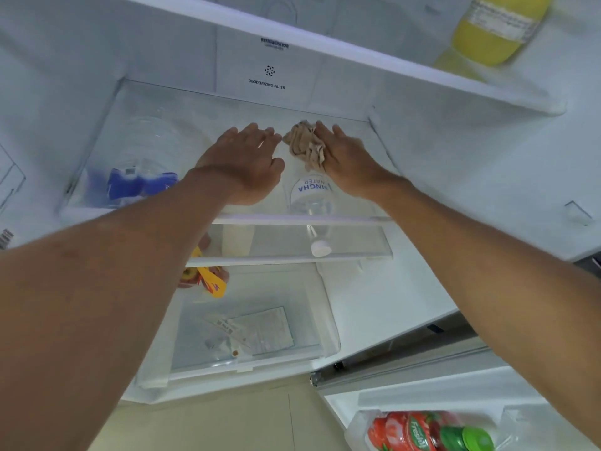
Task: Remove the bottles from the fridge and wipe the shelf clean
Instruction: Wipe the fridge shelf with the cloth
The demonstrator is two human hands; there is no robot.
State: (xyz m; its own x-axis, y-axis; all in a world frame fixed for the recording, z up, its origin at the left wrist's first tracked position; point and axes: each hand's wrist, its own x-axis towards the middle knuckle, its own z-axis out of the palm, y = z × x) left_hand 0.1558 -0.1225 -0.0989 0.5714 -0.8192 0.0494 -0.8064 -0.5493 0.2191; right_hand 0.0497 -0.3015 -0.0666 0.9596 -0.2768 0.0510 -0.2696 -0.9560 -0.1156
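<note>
Both hands reach deep into the open white fridge over the clear glass shelf [182, 102]. The left hand [247, 164] lies flat, palm down, fingers spread and holding nothing, over the middle of that shelf. The right hand [348, 161] is just beside it, fingers stretched out and pressed down on a crumpled beige cloth [305, 144], which bulges out between the two hands near the back of the shelf. On the shelf's left part lies a clear plastic water bottle with a blue label [143, 177], blurred and on its side. Below the shelf, seen through the glass under the right hand, lies a second clear water bottle with a white cap and blue lettering [312, 203], its cap toward the camera. Lower still, under the shelf's front edge, a red and yellow packet [208, 278] shows beside the left forearm, and beneath that sits a clear plastic drawer [325, 320] holding flat sachets. Above the shelf, at the upper right, stands a yellow bottle with a pale label [497, 30]. Far below the shelf, at the bottom right, a red juice bottle with a green cap [422, 431] rests in the door rack.
</note>
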